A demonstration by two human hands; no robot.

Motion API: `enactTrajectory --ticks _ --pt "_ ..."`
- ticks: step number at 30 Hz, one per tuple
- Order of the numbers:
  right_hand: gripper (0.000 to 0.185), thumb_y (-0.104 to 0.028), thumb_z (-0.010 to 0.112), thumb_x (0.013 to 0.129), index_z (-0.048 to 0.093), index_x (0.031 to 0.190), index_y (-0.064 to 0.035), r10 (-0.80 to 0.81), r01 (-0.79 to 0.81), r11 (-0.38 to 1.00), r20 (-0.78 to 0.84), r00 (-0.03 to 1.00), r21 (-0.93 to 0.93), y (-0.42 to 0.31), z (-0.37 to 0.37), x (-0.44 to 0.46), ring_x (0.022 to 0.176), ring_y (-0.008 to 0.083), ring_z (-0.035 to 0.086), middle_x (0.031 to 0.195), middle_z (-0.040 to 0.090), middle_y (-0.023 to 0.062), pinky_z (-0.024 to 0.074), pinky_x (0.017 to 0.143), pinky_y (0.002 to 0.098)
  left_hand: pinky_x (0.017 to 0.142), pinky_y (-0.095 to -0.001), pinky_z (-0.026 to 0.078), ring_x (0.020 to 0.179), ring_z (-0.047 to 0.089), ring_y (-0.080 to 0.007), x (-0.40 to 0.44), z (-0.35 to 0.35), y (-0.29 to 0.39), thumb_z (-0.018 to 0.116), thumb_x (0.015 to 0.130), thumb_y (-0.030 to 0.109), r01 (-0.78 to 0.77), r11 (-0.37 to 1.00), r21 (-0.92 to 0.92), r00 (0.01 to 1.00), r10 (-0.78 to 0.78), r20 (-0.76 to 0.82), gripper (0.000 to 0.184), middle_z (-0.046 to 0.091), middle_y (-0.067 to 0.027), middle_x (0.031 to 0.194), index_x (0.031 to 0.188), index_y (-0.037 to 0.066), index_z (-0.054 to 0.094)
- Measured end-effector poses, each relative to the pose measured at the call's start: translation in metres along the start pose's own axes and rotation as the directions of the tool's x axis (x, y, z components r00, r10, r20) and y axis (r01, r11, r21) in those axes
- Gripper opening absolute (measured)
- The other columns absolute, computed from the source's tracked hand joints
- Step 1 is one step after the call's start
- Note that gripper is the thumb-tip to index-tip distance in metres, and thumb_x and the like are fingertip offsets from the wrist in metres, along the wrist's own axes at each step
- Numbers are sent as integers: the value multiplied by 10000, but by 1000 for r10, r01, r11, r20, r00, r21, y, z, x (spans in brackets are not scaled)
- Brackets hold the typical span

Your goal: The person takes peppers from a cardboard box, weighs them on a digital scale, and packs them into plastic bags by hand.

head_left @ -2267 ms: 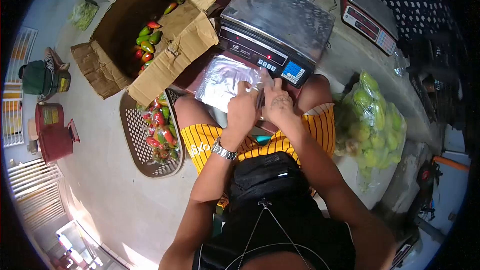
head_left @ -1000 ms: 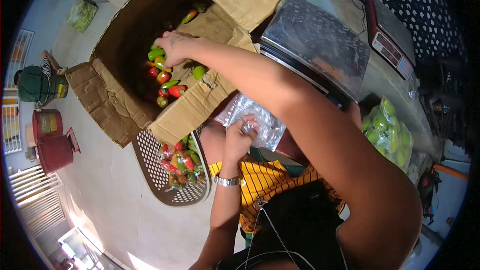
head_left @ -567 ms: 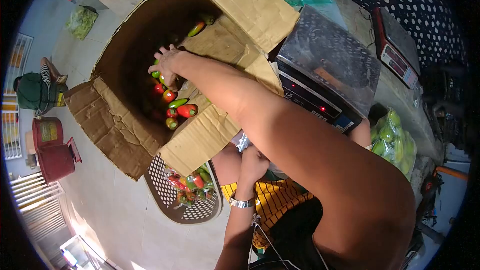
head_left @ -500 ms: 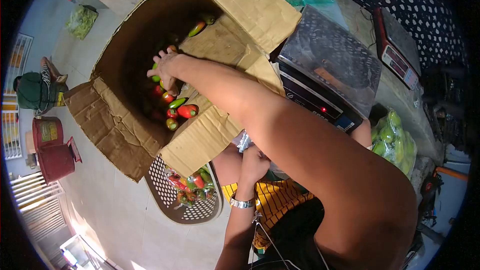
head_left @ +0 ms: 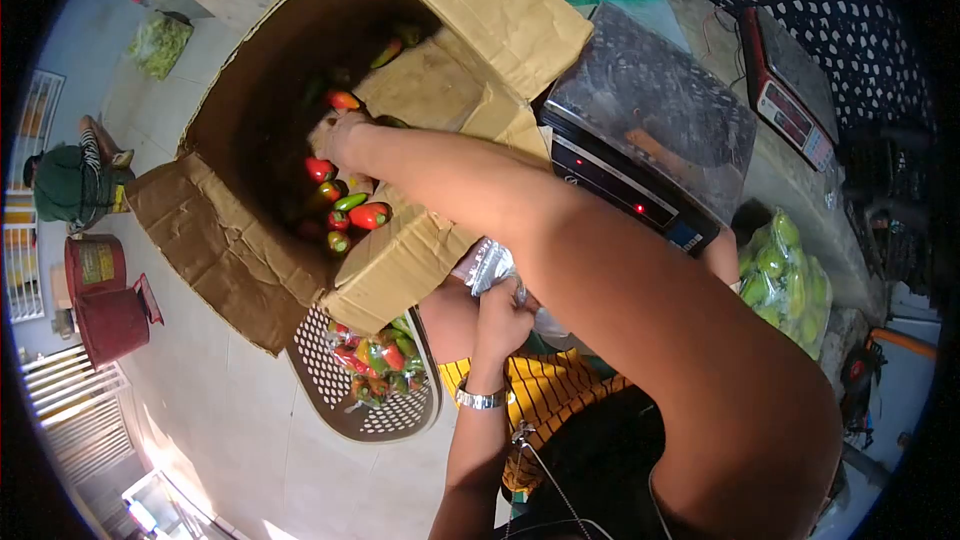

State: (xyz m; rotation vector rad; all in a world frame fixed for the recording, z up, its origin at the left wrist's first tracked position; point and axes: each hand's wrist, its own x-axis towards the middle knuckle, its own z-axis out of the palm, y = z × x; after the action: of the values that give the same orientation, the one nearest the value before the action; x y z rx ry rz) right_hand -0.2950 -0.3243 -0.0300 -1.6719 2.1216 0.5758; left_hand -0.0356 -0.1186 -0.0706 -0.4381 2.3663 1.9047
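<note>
My right hand (head_left: 343, 145) reaches down into a large cardboard box (head_left: 215, 235), among red and green peppers. Its fingers are in shadow and partly hidden, so their grip does not show. Red peppers (head_left: 320, 170) and a green pepper (head_left: 350, 202) lie close by it, with a red-orange pepper (head_left: 343, 100) just above. My left hand (head_left: 503, 320), with a metal watch at the wrist, is closed on a clear plastic bag (head_left: 491, 265) beneath my right forearm. Below the box, a perforated basket (head_left: 385, 428) contains bagged peppers (head_left: 380, 360).
A digital scale (head_left: 650, 110) stands right of the box, with a red scale (head_left: 790, 100) farther right. A bag of green produce (head_left: 785, 275) lies beside the scale. At left are a person in green (head_left: 62, 185) and red containers (head_left: 100, 290).
My right hand has gone lower into the box; its fingers, spread before, are now mostly hidden. Peppers near it have shifted. My left hand and the plastic bag have moved slightly up.
</note>
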Motion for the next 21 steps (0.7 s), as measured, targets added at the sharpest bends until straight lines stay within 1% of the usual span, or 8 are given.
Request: enactTrajectory --ticks 4,7,10,12,15,16,18,21 --pt "1060 -535 852 731 318 1608 -271 -62 68 996 -113 992 58 0 13 -22 1453 335 433 1643 322 184 389 1149 520 604 -384 508 610 651 -259 1 1 -11 710 814 20 -62 992 106 998 63 -3 129 659 -234 754 930 -28 680" --pt "950 -502 859 731 461 1534 -184 -24 39 989 -105 994 144 -4 13 -39 1400 290 497 1559 483 71 457 1086 465 664 -354 538 687 681 -238 -2 -2 0 682 829 -10 -65 985 162 998 65 3 102 706 -221 842 925 -41 686" --pt "869 -497 884 666 577 1437 -237 -41 19 935 56 998 354 12 -7 -57 1360 345 517 1555 403 264 479 1074 434 737 -306 553 797 698 -181 -5 -3 9 625 845 -74 57 998 -13 997 -56 50 166 743 -163 939 990 -46 701" --pt "736 -461 890 651 666 1310 -221 130 157 825 -453 882 542 15 -13 -116 1285 353 560 1449 491 256 503 1028 425 770 -283 549 855 692 -150 -6 2 6 589 847 -112 91 992 -93 995 -87 45 242 745 -122 972 1046 -38 705" --pt "675 -341 888 636 672 1254 -176 346 324 748 -757 554 579 41 -10 -248 1146 345 600 1221 596 175 506 993 416 782 -233 515 892 652 -92 -4 4 -1 571 870 -146 106 986 -127 991 -94 95 352 718 -37 975 1180 -18 678" --pt "661 -382 889 658 685 1251 -177 454 317 628 -665 593 711 57 -2 -296 1199 358 597 1258 604 185 490 1038 443 777 -245 525 886 667 -105 -3 7 -3 573 862 -138 95 986 -139 992 -83 92 341 729 -61 972 1159 -17 691" --pt "638 -270 870 654 674 1239 -105 649 -48 744 -705 284 666 103 58 -362 1135 348 612 1166 652 163 496 1006 399 770 -252 529 892 681 -118 -6 5 -8 588 866 -120 76 993 -91 993 -67 97 325 739 -86 974 1147 -6 703" --pt "689 -411 874 646 671 1270 -199 847 -506 481 -229 480 716 147 135 -414 1165 398 609 1247 583 209 501 1016 467 781 -250 526 908 682 -122 -4 9 -8 591 872 -122 122 990 -72 986 -112 124 317 740 -80 992 1149 -14 699"
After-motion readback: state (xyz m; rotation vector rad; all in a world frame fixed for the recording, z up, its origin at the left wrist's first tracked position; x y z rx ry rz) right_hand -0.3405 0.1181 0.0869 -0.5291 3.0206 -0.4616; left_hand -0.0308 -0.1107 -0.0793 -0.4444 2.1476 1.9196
